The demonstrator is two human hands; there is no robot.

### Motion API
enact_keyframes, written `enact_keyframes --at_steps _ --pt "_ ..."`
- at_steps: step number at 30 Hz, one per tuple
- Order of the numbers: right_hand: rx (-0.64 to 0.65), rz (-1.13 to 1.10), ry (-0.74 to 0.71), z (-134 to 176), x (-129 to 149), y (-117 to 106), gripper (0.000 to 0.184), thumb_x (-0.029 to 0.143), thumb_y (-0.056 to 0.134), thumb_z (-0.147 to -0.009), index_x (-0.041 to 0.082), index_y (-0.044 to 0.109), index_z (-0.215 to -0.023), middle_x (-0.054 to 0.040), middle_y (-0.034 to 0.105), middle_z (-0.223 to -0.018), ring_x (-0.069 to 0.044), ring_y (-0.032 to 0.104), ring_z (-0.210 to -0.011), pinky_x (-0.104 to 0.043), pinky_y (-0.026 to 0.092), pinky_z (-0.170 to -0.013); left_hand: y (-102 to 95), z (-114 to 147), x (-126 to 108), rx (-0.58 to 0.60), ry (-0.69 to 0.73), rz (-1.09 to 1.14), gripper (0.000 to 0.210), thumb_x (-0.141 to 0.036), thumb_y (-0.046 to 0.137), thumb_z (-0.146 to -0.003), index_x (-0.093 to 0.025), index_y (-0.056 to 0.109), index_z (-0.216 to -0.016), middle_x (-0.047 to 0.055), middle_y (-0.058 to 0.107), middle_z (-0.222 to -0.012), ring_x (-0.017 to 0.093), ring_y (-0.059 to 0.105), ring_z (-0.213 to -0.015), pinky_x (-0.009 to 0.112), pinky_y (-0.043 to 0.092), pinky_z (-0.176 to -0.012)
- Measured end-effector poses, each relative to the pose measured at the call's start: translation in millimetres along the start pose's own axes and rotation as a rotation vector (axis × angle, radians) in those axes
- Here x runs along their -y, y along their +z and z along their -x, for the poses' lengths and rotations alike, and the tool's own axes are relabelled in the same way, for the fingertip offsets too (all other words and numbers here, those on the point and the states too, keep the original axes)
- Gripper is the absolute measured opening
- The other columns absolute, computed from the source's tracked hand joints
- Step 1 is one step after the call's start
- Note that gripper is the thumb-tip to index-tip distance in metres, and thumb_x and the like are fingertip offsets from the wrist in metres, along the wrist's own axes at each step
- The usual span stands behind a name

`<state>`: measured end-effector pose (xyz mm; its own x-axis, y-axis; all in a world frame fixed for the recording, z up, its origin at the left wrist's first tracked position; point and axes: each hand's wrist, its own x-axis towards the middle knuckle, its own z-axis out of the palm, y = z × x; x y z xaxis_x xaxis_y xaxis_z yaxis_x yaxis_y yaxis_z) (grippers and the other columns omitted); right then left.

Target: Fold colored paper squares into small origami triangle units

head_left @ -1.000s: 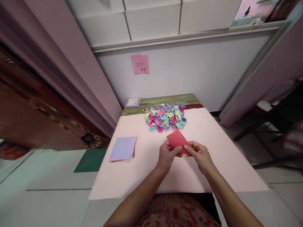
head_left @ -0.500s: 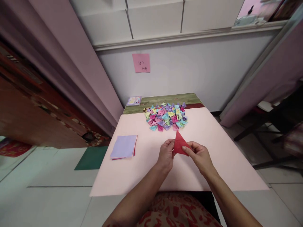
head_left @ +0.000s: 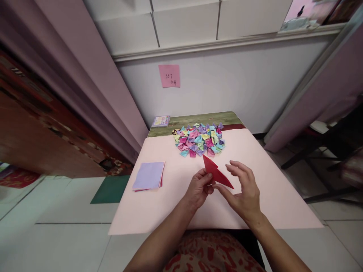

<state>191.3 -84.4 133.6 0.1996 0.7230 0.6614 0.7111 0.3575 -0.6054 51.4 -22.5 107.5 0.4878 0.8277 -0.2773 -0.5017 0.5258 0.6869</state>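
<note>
A folded piece of red origami paper (head_left: 217,175) is pinched between the thumb and fingers of my left hand (head_left: 200,186), above the pink-covered table (head_left: 167,211). Its two pointed ends stick out, one up and to the left, the other down to the right. My right hand (head_left: 244,189) is open beside it, fingers spread and curved around the lower right point. The right thumb tip lies close to the paper's lower edge; I cannot tell if it touches. Beyond my hands is a pile of small folded paper pieces (head_left: 199,140) in many colours.
On the table's left lies a stack of square paper sheets (head_left: 149,175), lilac on top. A small printed packet (head_left: 161,121) rests at the far left corner. A pink note (head_left: 169,76) is stuck on the wall behind. Curtains (head_left: 113,71) hang at both sides.
My right hand has let go of the red paper and opened out to the right. The paper has turned and now shows a longer shape with two points.
</note>
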Motion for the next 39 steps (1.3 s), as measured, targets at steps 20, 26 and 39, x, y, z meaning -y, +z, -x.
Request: enact_keyframes --at_steps 20,26,39 --pt "0.074 0.032 -0.017 -5 4 -1 0.027 0.037 0.074 -0.079 0.025 0.063 -0.101 -0.0131 0.046 -0.140 -0.032 0.059 -0.114 -0.050 0.056 -0.092 5.2 3 1 0.126 0.053 -0.115 0.030 -0.032 0.082 -0.070 -0.015 0.070 -0.090 0.000 0.061 -0.067 0.008 0.048 -0.055 0.024 0.038 -0.056" --pt "0.099 0.063 -0.004 -3 -1 -1 0.031 0.039 0.074 -0.079 0.025 0.063 -0.104 -0.0132 0.046 -0.142 -0.032 0.059 -0.113 -0.050 0.055 -0.089 4.5 3 1 0.142 0.052 -0.131 0.030 -0.034 0.081 -0.070 -0.014 0.067 -0.089 0.000 0.061 -0.066 0.009 0.050 -0.054 0.023 0.038 -0.055" --pt "0.379 0.256 -0.253 -1 -34 2 0.026 0.035 0.063 -0.089 0.029 0.069 -0.113 -0.0098 0.042 -0.151 -0.033 0.044 -0.135 -0.059 0.031 -0.109 -15.1 -8 1 0.015 0.023 -0.277 0.039 -0.044 0.079 -0.071 -0.014 0.062 -0.090 -0.001 0.061 -0.063 0.008 0.051 -0.049 0.021 0.035 -0.048"
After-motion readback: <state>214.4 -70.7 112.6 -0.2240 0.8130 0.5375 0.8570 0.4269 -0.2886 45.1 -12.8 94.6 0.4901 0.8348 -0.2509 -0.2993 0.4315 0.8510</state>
